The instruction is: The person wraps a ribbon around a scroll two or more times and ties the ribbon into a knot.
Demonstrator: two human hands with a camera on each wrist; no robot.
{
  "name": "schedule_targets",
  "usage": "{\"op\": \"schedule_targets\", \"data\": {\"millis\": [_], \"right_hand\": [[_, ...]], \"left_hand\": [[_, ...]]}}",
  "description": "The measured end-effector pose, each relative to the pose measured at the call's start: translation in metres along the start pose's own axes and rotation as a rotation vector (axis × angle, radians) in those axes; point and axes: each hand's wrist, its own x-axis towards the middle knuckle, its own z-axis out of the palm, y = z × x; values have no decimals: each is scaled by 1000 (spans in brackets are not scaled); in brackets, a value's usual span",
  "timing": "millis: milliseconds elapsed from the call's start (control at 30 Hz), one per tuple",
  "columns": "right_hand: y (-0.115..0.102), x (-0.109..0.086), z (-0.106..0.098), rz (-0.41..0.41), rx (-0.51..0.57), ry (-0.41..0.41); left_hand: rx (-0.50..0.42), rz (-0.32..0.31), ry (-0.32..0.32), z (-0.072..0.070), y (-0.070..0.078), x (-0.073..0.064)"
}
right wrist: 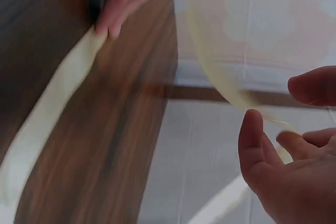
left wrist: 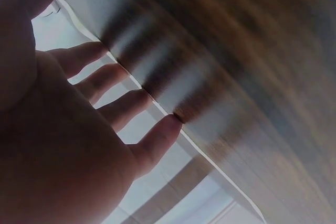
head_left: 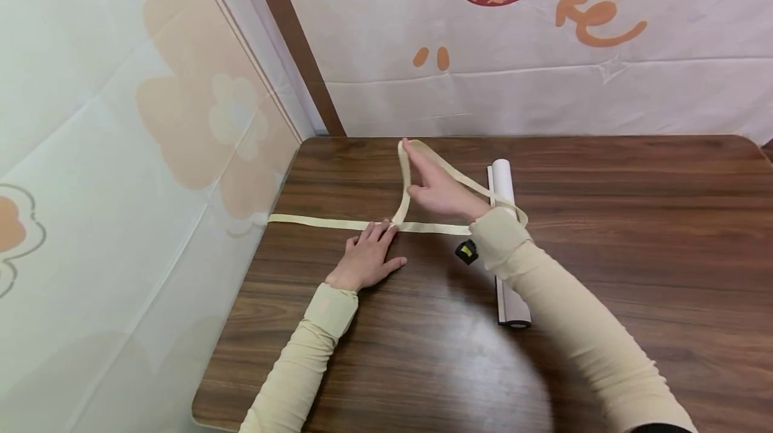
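A long cream ribbon lies across the brown table and rises into a loop. My left hand rests palm down, its spread fingertips pressing the ribbon against the tabletop; in the left wrist view the fingers look straight. Above the table, my right hand holds the raised loop at its fingertips. From the right wrist, the ribbon runs into the bent fingers of the right hand, with the thumb apart. The loop's other side falls back past the right wrist.
A long white roll with a dark end lies under the right forearm, partly hidden. Beside it sits a small black object with a yellow patch. Printed cloth walls stand behind and left of the table.
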Motion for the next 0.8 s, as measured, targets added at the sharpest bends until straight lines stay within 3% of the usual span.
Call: {"op": "schedule_targets", "data": {"millis": [200, 433, 800], "right_hand": [[-12, 20, 30, 39, 38, -40], [-15, 38, 48, 148, 63, -32], [6, 46, 67, 225, 84, -38]], "left_hand": [[-2, -2, -1, 0, 0, -2], [7, -1, -5, 1, 0, -2], [18, 1, -17, -4, 0, -5]]}}
